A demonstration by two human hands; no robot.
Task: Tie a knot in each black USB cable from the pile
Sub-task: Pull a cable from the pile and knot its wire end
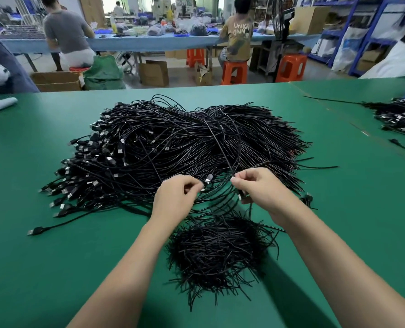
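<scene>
Black USB cable loops up over the main pile, mid table, head view. Left hand grip is pinched on it just behind the metal plug; right hand grip is clamped on the other run. My read: thin, light, limp, slick jacket, snags on neighbours. Hold near the ends, off the plug. Count: one cable in hand, one main pile, one near heap, one side pile. Cables per pile: too many to count.

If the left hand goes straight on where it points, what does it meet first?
Probably the pile of black USB cables, right beyond the left hand, which pinches one cable at its near edge. The hand's height above the pile is unclear.
</scene>
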